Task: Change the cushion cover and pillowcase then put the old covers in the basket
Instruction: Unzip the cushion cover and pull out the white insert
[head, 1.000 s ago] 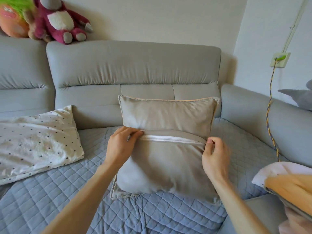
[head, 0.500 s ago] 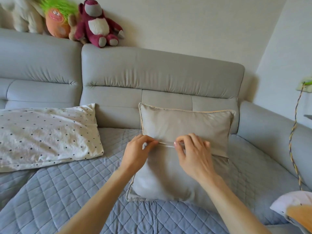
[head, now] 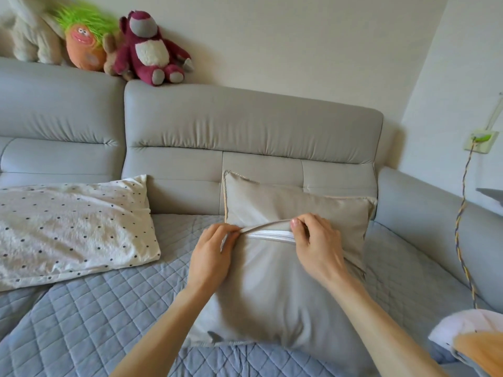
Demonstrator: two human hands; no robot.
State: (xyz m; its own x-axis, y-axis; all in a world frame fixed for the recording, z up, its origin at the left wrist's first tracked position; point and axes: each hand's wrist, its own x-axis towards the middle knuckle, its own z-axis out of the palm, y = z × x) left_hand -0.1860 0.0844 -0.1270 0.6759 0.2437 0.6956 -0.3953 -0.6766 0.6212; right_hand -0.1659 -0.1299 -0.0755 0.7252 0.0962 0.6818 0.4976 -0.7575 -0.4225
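On the left of the sofa (head: 245, 126) seat, a white pillow (head: 68, 227) with dark dots lies flat on the quilted blue throw (head: 81, 317). Its long axis runs side to side and its far edge touches the backrest. Along the top of the backrest above it sit a cream plush toy (head: 30, 36), an orange one with green hair (head: 84, 42) and a maroon bear (head: 152, 50).

Toward the right end of the seat the beige cushion cover (head: 272, 295), filled, leans back against the backrest, its piped top edge up and its lower edge on the throw toward the person. A white zip (head: 269, 235) crosses its face from left to right, roughly parallel to the seat's back edge.

The left hand (head: 209, 257) pinches the fabric at the zip's left end. The right hand (head: 318, 246) has its fingers curled and pinches the cloth at the zip line further right – slider or only the flap, I cannot tell. White zip tape shows between the two hands.

By the right armrest a twisted cable (head: 462, 227) hangs from a wall socket (head: 480, 140), and bunched white and orange fabric (head: 462, 338) sits at the seat's near right corner.
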